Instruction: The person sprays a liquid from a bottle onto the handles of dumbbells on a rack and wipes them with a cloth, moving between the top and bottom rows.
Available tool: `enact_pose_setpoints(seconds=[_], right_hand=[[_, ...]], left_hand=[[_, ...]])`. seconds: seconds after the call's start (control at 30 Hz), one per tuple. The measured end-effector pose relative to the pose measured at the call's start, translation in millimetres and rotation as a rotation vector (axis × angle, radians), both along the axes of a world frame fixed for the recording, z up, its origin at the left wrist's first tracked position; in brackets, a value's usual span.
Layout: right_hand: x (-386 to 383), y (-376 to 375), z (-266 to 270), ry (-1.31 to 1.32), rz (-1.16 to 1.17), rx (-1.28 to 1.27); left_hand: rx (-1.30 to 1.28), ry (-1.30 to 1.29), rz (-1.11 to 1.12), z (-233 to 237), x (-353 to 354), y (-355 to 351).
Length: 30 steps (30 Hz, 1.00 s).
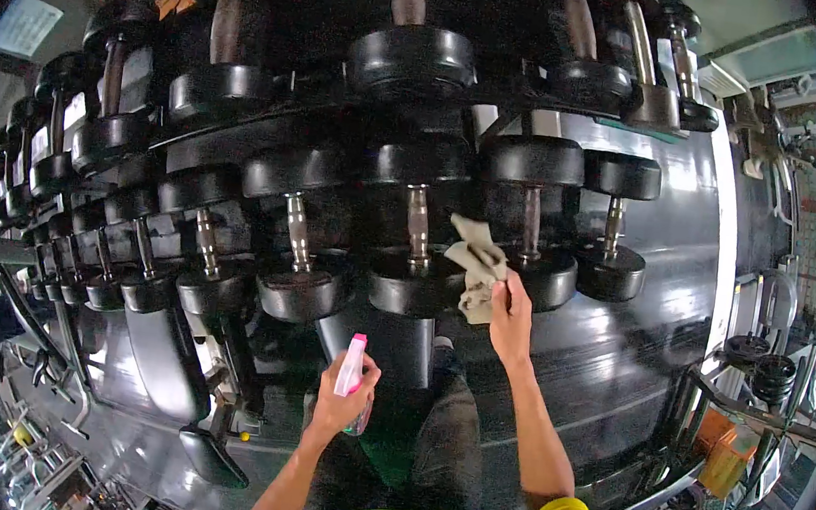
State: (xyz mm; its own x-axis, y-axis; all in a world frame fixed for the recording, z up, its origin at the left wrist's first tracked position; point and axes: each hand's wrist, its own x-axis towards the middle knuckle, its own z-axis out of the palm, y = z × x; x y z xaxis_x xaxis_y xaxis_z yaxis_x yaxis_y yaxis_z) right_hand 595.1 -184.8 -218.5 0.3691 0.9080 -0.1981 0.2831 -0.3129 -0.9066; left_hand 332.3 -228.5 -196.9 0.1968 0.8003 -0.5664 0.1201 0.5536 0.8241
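Observation:
My left hand [343,401] is wrapped round a spray bottle with a pink and white trigger head [352,365], held low in front of my legs. In my right hand [512,317] is a crumpled beige cloth [476,263], gripped at its right side. The cloth overlaps the front ends of two black dumbbells on the lower row. One is the dumbbell [419,221] just left of the cloth; the other, a dumbbell [533,214], stands behind and right of it. Both have round black heads and metal handles.
An upper row of larger dumbbells [413,54] runs above the lower one on the rack. Further dumbbells [296,283] continue to the left. A padded bench [160,358] stands at lower left. Weight plates [773,377] and gym machines are at right; shiny dark floor [605,378] lies between.

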Motion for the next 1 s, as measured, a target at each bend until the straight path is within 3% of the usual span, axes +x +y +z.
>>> enact_pose_setpoints(seconds=[0.03, 0.07, 0.13, 0.2, 0.27, 0.3, 0.33, 0.4, 0.43, 0.5, 0.6, 0.73, 0.8, 0.87, 0.9, 1.0], right_hand=[[3.0, -9.5, -9.3, 0.265, -0.077, 0.056], [2.7, -13.5, -9.8, 0.274, -0.078, 0.059], [-8.1, -14.4, -11.5, 0.83, -0.548, 0.114], [-8.6, -10.3, -15.5, 0.868, -0.565, 0.135], [-6.7, -5.6, -15.2, -0.049, 0.05, -0.283], [-11.6, -6.8, -32.6, -0.335, 0.19, -0.09], [-23.1, -14.5, -48.0, -0.366, 0.106, -0.018], [-25.8, -14.6, -36.8, -0.686, 0.127, 0.216], [-28.6, -16.9, -39.1, -0.685, 0.126, 0.215], [-33.3, -19.5, -43.6, -0.226, 0.095, 0.159], [-31.8, -18.8, -40.5, -0.458, 0.291, 0.316], [-30.5, -16.9, -55.8, -0.434, 0.313, 0.258], [-28.6, -21.3, -82.0, -0.363, 0.226, 0.237], [-29.7, -21.1, -89.7, -0.171, -0.051, 0.084], [-38.2, -19.1, -92.0, -0.263, -0.134, 0.131], [-45.1, -18.3, -79.3, -0.251, -0.051, 0.257]], left_hand=[[-0.029, 0.018, 0.023, 2.4, 3.0, -2.7], [-0.054, 0.037, 0.046, 4.5, 6.5, -4.6], [-0.033, 0.095, 0.043, 8.9, 10.9, -9.7], [-0.029, 0.059, 0.128, 15.8, 13.3, -17.8], [-0.011, 0.046, 0.156, 17.4, 14.7, -28.8], [0.013, 0.026, 0.177, 16.0, 14.7, -30.7], [0.035, 0.006, 0.196, 15.3, 13.7, -31.6], [0.009, -0.052, 0.203, 15.3, 13.5, -34.2], [0.007, -0.017, 0.181, 16.4, 13.9, -35.4], [0.006, 0.014, 0.161, 16.9, 11.9, -36.9], [0.035, -0.016, 0.116, 10.0, 7.0, -36.8], [-0.006, -0.018, 0.1, 2.5, -0.6, -40.2], [-0.001, -0.001, 0.11, -1.0, -1.2, -41.0], [-0.002, -0.015, 0.107, 0.0, -2.3, -41.8], [-0.002, -0.027, 0.104, 0.2, -3.8, -42.6], [0.029, -0.023, 0.064, -1.9, -12.6, -47.9]])
